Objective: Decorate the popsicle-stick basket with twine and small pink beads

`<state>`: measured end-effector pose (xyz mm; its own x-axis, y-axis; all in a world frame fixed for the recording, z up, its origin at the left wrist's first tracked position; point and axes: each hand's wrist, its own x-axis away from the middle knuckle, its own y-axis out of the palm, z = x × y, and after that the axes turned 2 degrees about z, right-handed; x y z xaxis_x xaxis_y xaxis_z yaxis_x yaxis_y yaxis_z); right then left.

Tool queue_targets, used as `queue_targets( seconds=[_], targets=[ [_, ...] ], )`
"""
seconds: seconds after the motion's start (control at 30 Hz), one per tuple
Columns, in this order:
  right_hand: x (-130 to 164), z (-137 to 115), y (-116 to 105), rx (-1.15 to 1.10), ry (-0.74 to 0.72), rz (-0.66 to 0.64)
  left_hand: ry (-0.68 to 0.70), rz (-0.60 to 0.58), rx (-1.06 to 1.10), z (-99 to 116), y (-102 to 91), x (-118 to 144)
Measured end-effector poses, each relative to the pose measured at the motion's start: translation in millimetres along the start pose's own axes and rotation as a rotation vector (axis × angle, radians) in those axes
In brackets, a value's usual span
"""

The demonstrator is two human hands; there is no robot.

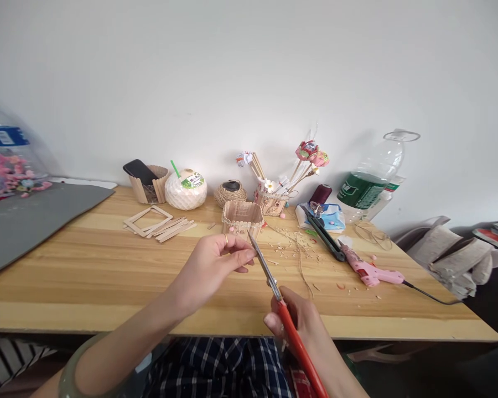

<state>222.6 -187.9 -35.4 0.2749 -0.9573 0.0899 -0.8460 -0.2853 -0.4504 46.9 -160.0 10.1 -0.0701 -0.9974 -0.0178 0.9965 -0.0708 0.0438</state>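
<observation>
My right hand (301,318) is closed around the red-handled scissors (288,323), whose blades point up and away to the left. Close to the blade tips, my left hand (224,257) has its thumb and fingers pinched together. Whatever lies in that pinch is too small to make out. Just beyond the blades stands a small craft-stick basket (243,216) with a twine-trimmed rim. Loose twine (301,260) lies on the table to the right of the blades, among small wood scraps.
Craft sticks (176,228) and a stick frame (149,220) lie left. Behind stand a phone holder (145,188), a wrapped coconut (186,190), a twine ball (231,193) and a flower box (270,202). A utility knife (323,233) and corded pink glue gun (371,273) lie right.
</observation>
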Motion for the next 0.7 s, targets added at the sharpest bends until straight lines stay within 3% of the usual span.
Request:
queue_targets(
  seconds=[0.33,0.7],
  targets=[
    [0.6,1.0,-1.9,0.055,0.043,-0.007,-0.039,0.024,-0.019,1.1,1.1,-4.8],
    [2.6,-2.9,-4.1,-0.047,-0.031,-0.106,-0.049,-0.011,0.034,6.7,4.4,-5.0]
  ],
)
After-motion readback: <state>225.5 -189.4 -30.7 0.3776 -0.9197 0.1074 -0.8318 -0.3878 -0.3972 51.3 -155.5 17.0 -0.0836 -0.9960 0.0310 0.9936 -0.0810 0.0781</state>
